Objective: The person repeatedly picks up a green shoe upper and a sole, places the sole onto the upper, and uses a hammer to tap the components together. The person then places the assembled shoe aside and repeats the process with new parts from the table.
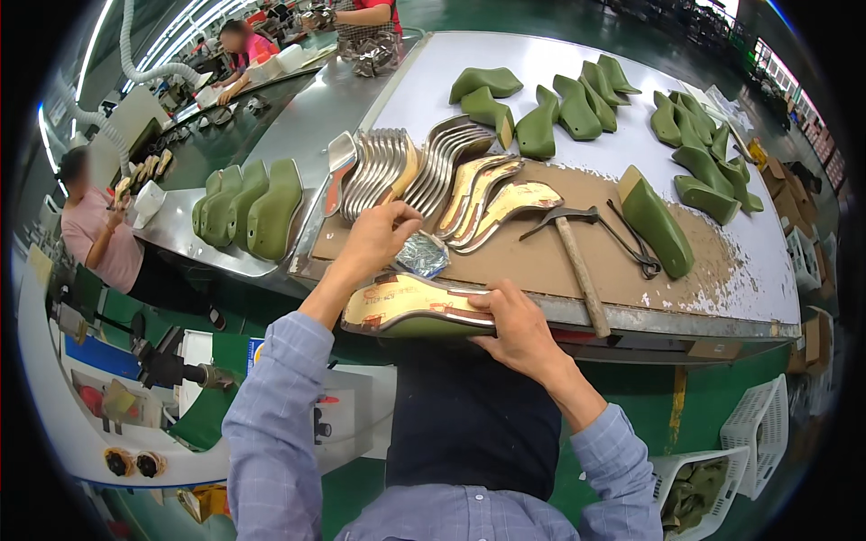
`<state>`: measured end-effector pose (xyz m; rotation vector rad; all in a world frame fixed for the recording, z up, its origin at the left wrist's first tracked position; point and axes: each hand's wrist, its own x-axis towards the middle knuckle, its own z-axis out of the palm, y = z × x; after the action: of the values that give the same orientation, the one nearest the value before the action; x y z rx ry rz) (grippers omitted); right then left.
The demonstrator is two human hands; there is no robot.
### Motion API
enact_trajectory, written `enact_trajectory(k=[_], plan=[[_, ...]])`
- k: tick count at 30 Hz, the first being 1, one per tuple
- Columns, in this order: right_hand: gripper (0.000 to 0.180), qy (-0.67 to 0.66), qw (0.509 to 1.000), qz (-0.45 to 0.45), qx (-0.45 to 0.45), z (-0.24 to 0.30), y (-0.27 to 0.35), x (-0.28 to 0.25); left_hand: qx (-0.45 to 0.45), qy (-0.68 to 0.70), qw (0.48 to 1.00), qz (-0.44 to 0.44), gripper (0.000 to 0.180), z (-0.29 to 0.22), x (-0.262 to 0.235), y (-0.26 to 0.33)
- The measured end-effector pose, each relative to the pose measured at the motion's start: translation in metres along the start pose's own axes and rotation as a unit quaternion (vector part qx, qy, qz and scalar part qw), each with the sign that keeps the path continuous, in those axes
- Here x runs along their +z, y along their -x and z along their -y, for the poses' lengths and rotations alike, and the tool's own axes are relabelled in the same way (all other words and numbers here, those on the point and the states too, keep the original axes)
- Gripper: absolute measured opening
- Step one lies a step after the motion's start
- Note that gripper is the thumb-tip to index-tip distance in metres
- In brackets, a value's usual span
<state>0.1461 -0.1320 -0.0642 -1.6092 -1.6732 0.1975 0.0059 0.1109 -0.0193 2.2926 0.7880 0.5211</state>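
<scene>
- Shoe mold [410, 326], green, with a tan insole [415, 298] on its upward face: located at the near edge of the tabletop [649, 311], in front of the torso. Whether its underside rests on the edge: cannot tell.
- Long axis of mold: left to right across the body, roughly parallel to the near edge.
- Right hand [523, 326]: clamped on the right end of the mold, fingers over the insole, thumb low along the near side.
- Left hand [386, 233]: free of the mold, beyond it and above its left half. Fingers bent, tips close to each other; whether they pinch some small item, cannot tell.
- Hands well apart, the mold's length reaching leftward from the right hand. Left forearm passes just beside the mold's left end.
- Foil packet [422, 256]: just past the mold's far side, right beside the left hand; the left is clearly the nearer hand to it.
- Hammer [582, 275]: right of the right hand, head away, wooden handle pointing back toward the body, its end over the near edge. Right hand nearer.
- Pincers [639, 243]: beyond and right of the hammer, next to another green mold [657, 225].
- Loose insoles [492, 207]: beyond the foil packet, to its right.
</scene>
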Motion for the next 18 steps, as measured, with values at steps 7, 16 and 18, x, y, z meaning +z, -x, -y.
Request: enact_trajectory(k=[7, 16, 18], plan=[[0.061, -0.004, 1.000, 0.006, -0.008, -0.005, 0.002, -0.002, 0.060, 0.153, 0.985, 0.044, 0.020, -0.074, 0.028, 0.069], [0.051, 0.303, 0.934, -0.091, 0.168, -0.062, 0.044, -0.072, 0.089, -0.032, 0.995, 0.021, 0.009, -0.082, 0.056, 0.076], [0.051, 0.328, 0.919, -0.014, 0.218, -0.080, 0.051, -0.080, 0.049, -0.044, 0.998, 0.021, 0.011, -0.083, 0.059, 0.075]])
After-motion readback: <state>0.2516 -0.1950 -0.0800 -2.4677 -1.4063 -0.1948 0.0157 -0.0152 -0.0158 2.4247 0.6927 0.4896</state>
